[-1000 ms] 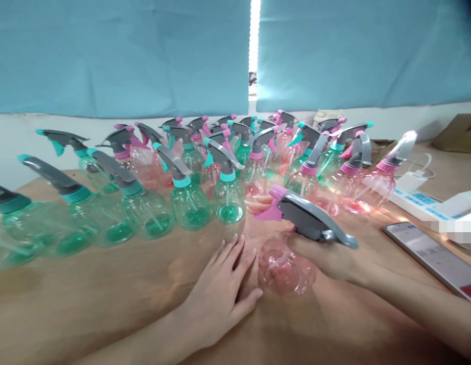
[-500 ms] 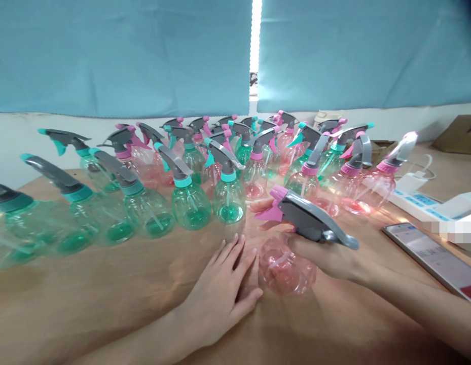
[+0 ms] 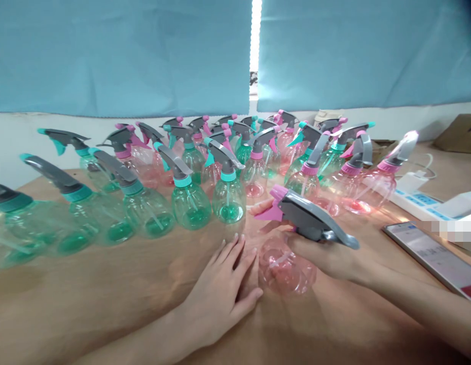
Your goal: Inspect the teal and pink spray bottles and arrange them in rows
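A pink spray bottle (image 3: 286, 268) with a grey head and pink trigger stands on the table in front of me. My right hand (image 3: 307, 248) reaches around its neck from the right, under the spray head. Some of its fingers show behind the trigger, while the rest are hidden by the bottle. Palm down on the tabletop just left of that bottle lies my left hand (image 3: 223, 289), fingers stretched out and holding nothing. Beyond it, a green spray bottle (image 3: 228, 203) with a turquoise collar is the nearest of a row.
Several green and pink spray bottles fill the back of the wooden table (image 3: 136, 294). To the right lie a phone (image 3: 433, 258) and a white power strip (image 3: 421, 203) with plugs. A cardboard box (image 3: 458, 134) sits behind them. A blue curtain (image 3: 121, 56) hangs at the back.
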{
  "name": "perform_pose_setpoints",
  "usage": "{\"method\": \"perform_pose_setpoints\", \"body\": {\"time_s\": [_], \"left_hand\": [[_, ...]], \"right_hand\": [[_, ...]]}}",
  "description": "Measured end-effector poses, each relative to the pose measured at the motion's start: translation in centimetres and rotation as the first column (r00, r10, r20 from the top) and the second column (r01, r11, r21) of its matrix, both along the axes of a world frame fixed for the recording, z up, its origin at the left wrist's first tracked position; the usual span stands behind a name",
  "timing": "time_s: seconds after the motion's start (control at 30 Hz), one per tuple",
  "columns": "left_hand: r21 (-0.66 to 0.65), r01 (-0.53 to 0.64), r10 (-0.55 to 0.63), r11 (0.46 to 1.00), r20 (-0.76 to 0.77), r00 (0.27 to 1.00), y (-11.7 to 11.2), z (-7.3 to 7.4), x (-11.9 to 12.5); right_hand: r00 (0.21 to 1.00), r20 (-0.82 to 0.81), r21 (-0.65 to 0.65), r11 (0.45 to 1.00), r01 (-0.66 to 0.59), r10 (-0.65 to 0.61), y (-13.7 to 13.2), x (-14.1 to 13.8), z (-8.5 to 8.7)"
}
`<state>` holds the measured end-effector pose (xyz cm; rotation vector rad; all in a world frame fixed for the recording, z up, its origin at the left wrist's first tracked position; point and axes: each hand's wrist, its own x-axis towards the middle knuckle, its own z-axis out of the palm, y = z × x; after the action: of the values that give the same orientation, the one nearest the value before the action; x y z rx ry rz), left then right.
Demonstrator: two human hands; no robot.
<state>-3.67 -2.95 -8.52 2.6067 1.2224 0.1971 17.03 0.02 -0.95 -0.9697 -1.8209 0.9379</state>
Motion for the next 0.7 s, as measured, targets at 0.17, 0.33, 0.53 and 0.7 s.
{"method": "perform_pose_setpoints", "body": {"time_s": [0.17, 0.33, 0.53, 0.7], "left_hand": [[-0.007, -0.003, 0.003, 1.000, -0.017, 1.000, 0.00, -0.06, -0.04], [0.010, -0.001, 0.001, 1.000, 0.017, 1.000, -0.05, -0.32, -0.21], [0.010, 0.002, -0.002, 1.000, -0.002, 1.000, -0.08, -0.35, -0.18], [0.022, 0.001, -0.001, 1.000, -0.007, 1.000, -0.09, -0.48, -0.22]], "right_hand": [[0.999, 0.032, 0.008, 1.000, -0.017, 0.016, 0.00, 0.07, -0.03], [0.999, 0.049, -0.009, 1.000, 0.004, -0.004, -0.03, 0.03, -0.01], [0.999, 0.032, -0.060, 0.998, -0.003, 0.005, -0.07, 0.31, -0.56], [0.999, 0.046, -0.083, 0.996, -0.022, 0.026, -0.23, 0.41, -0.27]]}}
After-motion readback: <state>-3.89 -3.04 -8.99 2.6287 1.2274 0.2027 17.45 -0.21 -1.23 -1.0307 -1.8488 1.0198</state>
